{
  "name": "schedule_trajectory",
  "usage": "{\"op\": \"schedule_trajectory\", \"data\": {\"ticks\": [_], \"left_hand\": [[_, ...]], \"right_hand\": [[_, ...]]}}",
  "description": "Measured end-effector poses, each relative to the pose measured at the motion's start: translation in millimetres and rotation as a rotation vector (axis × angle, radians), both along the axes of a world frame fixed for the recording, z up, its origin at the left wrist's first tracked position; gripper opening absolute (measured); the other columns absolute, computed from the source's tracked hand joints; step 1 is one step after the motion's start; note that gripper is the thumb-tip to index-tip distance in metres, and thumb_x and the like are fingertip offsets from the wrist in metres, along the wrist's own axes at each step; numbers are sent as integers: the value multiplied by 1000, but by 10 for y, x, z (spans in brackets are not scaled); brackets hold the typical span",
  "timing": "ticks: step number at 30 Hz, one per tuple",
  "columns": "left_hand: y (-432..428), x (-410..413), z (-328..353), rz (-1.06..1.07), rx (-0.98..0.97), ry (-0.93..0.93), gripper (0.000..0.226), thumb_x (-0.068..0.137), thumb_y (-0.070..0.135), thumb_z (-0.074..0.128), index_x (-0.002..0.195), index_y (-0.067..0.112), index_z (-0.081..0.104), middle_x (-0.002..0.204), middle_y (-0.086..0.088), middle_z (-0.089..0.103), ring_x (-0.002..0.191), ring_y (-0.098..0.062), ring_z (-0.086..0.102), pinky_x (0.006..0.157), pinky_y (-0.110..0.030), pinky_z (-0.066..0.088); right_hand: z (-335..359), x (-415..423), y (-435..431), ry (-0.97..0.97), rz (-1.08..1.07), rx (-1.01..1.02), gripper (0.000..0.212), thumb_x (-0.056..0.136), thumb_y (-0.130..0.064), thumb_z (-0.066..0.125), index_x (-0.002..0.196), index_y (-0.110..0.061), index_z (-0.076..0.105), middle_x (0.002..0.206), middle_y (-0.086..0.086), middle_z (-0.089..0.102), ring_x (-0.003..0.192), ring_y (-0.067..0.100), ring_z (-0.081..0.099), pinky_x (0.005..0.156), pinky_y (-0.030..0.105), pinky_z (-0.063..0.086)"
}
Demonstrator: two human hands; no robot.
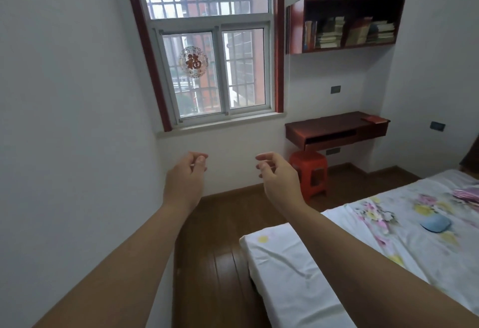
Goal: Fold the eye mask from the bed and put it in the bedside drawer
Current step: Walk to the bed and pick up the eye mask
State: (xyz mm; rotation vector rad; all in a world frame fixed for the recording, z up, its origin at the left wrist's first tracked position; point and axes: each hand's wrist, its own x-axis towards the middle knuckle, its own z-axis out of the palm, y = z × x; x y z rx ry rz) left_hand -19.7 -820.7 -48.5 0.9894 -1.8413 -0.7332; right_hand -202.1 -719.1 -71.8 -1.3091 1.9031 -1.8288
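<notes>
Head view: the bed (298, 270) with its flowered sheet fills the lower right, probably where the task begins. On it lies the blue eye mask (435, 223), flat and unfolded, well apart from both hands. The left hand (188, 172) and right hand (276, 172) are raised before the wall, each grip loosely curled and empty, likely ready to reach.

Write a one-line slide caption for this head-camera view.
Both arms outstretched, left hand and right hand empty, while the blue eye mask lies untouched on the floral bed.
</notes>
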Motion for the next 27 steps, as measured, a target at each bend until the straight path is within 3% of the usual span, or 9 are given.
{"op": "schedule_trajectory", "data": {"ticks": [7,16,22,27], "left_hand": [[-1347,-324,157,-89,-10,-12,25,100,39,41,106,35,64,103,6,71,103,-17,69,89,-53,60],[-2815,-1152,-35,-193,17,-19,23,105,32,42,110,31,64,100,9,68,103,-15,68,91,-55,58],[-3922,-1944,-48,-209,5,-5,21,104,34,43,105,37,63,97,23,67,98,-2,67,88,-53,60],[-4809,-2618,66,-234,23,21,21,102,35,44,104,36,65,99,19,69,99,-9,70,88,-54,59]], "right_hand": [[166,-232,-1171,-13,-79,-7,14,103,-25,52,111,-28,64,99,-15,67,88,4,67,59,3,50],[12,-968,-2515,-8,-167,10,16,102,-28,52,113,-29,64,103,-12,70,93,4,67,66,11,50],[-80,-1720,-3574,-26,-165,-4,19,102,-28,52,115,-26,65,105,-10,70,97,3,65,71,15,50],[-4,-2386,-4425,-2,-201,15,16,102,-27,52,113,-30,63,104,-11,69,96,3,65,74,17,51]]}}
